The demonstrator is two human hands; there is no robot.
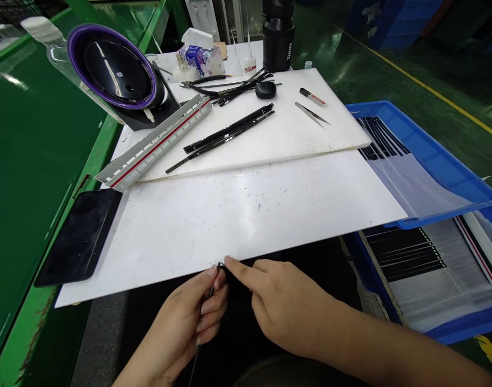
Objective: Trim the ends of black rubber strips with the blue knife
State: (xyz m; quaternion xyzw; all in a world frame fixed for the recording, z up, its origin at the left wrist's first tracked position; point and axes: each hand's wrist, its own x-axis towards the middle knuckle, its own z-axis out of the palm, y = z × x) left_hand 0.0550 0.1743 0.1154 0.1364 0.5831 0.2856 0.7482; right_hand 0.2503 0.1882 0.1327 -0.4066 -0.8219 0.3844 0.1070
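Just below the table's front edge, my left hand (197, 306) is closed, pinching a thin dark strip (211, 291) between thumb and fingers. The strip's upper end pokes out above the thumb, and its lower part hangs down against the dark background. My right hand (288, 301) reaches in from the right with its index finger stretched out. That fingertip is at the strip's upper end; whether it presses on it I cannot tell. The right hand's other fingers are curled, and its thumb is mostly hidden. Several glossy black strips (229, 130) lie on the white foam board (310, 137) beyond my hands.
A grey slotted rail (161, 142) with a red line rests left on the board. Pliers (205, 85), tweezers (311, 114) and a black case (265, 90) lie farther back. A fan (112, 67) and tablet (82, 234) are left; blue trays (423, 134) with strips stand right.
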